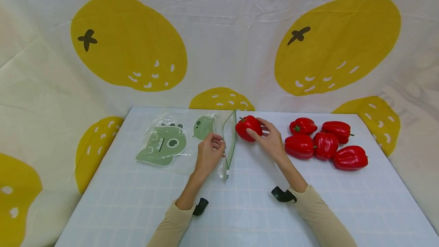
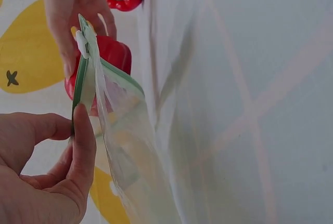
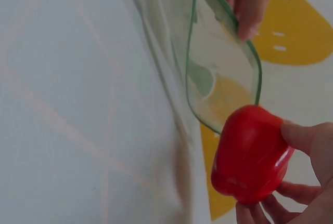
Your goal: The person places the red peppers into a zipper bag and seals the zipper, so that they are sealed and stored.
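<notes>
A clear zip bag (image 1: 186, 151) with a green dinosaur print lies on the table, its green-edged mouth facing right and spread apart. My left hand (image 1: 210, 153) pinches one edge of that mouth between thumb and fingers, as the left wrist view shows. In my right hand (image 1: 271, 140) a red bell pepper (image 1: 247, 128) is held by thumb and fingertips, just right of the bag's mouth. The right wrist view has this pepper (image 3: 251, 154) close beside the green rim (image 3: 258, 78); whether they touch I cannot tell.
Several more red bell peppers (image 1: 325, 146) lie grouped on the right side of the table (image 1: 253, 216). A pale cloth (image 1: 229, 48) with yellow fruit prints hangs behind the table. Dark wrist devices (image 1: 284, 194) sit at both sleeves.
</notes>
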Available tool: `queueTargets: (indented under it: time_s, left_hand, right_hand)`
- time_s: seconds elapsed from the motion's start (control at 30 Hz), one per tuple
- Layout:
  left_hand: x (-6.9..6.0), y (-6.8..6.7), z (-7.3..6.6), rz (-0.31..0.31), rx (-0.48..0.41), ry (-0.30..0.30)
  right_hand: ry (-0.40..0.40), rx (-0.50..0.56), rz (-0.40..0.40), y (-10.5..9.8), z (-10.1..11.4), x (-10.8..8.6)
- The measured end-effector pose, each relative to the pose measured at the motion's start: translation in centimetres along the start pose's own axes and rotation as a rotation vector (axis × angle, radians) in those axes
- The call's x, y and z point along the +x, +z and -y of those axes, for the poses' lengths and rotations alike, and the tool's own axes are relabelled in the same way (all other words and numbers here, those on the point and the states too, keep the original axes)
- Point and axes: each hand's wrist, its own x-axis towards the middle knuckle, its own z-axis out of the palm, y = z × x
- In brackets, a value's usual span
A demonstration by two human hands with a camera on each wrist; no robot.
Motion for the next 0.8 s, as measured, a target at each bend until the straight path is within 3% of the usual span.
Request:
queueTargets:
  time_s: [0.8]
  left_hand:
    - [0.0, 0.2, -0.2, 0.046, 0.061, 0.031]
  right_hand:
    - [0.083, 0.019, 0.047, 4.1, -0.1, 0.2]
